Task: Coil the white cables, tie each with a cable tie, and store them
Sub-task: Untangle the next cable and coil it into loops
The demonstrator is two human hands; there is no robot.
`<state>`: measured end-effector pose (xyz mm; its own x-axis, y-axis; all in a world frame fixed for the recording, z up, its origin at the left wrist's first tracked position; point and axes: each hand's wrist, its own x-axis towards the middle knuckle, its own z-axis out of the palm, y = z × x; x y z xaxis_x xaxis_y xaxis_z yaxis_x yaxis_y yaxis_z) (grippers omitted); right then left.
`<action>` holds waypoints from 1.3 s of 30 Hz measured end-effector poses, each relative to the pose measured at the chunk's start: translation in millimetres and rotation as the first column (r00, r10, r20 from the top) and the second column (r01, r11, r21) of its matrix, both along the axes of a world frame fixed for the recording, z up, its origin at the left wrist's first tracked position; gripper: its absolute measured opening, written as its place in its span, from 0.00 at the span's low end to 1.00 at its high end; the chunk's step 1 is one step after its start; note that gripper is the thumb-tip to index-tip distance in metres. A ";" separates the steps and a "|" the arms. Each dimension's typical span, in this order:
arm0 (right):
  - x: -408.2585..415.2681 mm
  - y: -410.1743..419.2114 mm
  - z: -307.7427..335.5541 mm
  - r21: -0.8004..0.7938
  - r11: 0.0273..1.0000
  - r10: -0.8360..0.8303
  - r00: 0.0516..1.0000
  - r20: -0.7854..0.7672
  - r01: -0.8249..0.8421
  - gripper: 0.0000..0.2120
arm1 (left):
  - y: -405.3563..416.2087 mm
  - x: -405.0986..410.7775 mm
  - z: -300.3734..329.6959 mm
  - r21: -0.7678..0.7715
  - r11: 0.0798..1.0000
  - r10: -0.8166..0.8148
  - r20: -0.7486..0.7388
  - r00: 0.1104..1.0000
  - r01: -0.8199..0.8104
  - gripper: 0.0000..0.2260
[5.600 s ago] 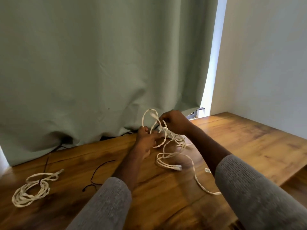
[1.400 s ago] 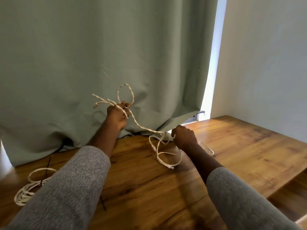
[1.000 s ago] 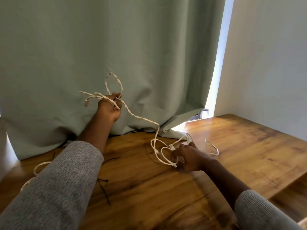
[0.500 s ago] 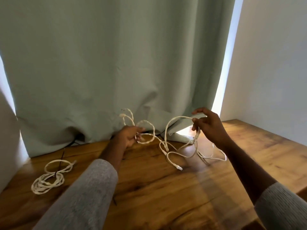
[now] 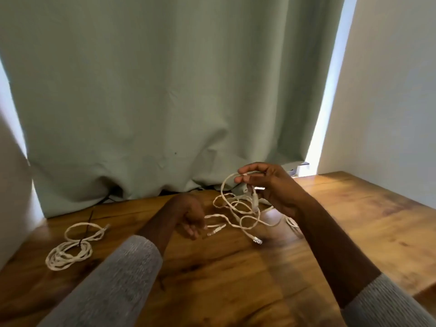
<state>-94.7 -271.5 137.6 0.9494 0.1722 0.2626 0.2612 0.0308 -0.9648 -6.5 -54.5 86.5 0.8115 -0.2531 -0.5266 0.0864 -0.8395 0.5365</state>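
Observation:
A loose white cable (image 5: 238, 208) lies in tangled loops on the wooden table (image 5: 212, 274), its plug ends resting near the middle. My right hand (image 5: 269, 185) is raised above the table and pinches one loop of this cable between thumb and fingers. My left hand (image 5: 191, 215) hovers low over the table, fingers curled, just touching a cable end by the plugs; whether it grips that end is unclear. A second white cable (image 5: 70, 249) sits coiled at the left with a black cable tie (image 5: 88, 223) across it.
A green curtain (image 5: 165, 90) hangs down onto the table's back edge. White walls close in at the left and at the right (image 5: 389, 90). A thin black cord (image 5: 106, 199) runs out from under the curtain.
My left hand came down from holding the cable high to hovering over the table. My right hand lifted a loop of the cable off the table.

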 end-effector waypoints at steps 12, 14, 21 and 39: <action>46.8 91.4 -60.9 -0.433 0.892 0.007 0.953 0.304 0.131 0.12 | 29.2 -41.0 -52.8 -0.818 0.573 0.600 0.370 0.709 -0.058 0.18; 53.0 94.1 -65.6 -0.444 0.873 -0.016 0.920 0.391 0.203 0.10 | 26.0 -44.3 -58.9 -0.883 0.469 0.501 0.258 0.826 -0.009 0.17; 60.2 109.5 -88.3 -0.260 0.965 0.056 0.936 0.348 0.039 0.12 | 37.4 -57.0 -54.5 -0.986 0.080 0.050 -0.141 0.989 -0.145 0.19; 56.4 96.7 -104.6 -0.924 0.195 0.312 0.872 0.377 0.330 0.17 | 30.5 -23.6 -33.6 -0.940 -0.332 0.211 -0.155 0.965 -0.078 0.17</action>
